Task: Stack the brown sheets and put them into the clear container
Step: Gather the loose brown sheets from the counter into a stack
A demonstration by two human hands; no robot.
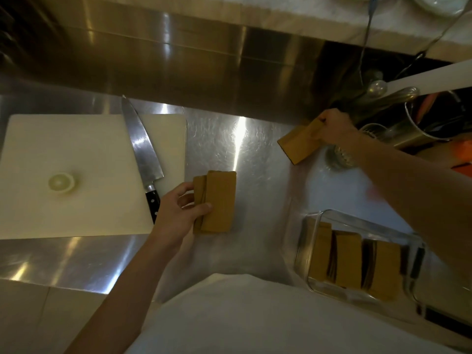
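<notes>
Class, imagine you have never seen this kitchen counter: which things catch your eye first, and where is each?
The big knife lies across the white cutting board at left. The left hand holds a brown stack mid-counter, and the right hand grips more brown sheets farther back. At lower right, the clear container already holds several.

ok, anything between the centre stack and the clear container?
Nothing: head view shows only bare steel counter between the stack under the left hand and the container.

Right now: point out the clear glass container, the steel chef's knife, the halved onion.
clear glass container (310, 217): head view, bare far-left rim
steel chef's knife (141, 146): head view, mid-blade
halved onion (60, 183): head view, cut face
</notes>
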